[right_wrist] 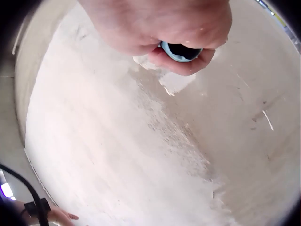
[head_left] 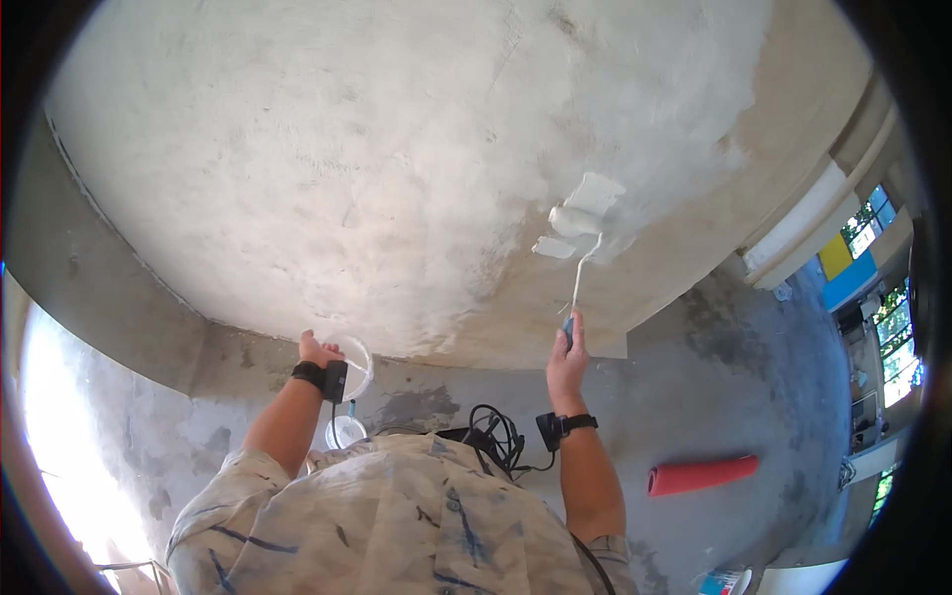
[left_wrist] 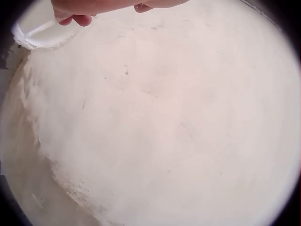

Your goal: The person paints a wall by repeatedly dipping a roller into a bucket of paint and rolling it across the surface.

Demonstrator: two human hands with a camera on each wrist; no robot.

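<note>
Roller (head_left: 578, 226) handle points up at wall (head_left: 347, 149); raised right hand (head_left: 567, 359) fists it; left hand (head_left: 315, 349) grips tub (head_left: 361, 369).

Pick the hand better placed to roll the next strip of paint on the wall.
Right. The right hand grips the roller by its handle, and the roller's head is against the wall at the edge of the fresh white patch. The left hand is lower, holding a clear container.

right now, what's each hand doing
left hand: grips the clear tub
right hand: grips the paint roller by its handle
</note>
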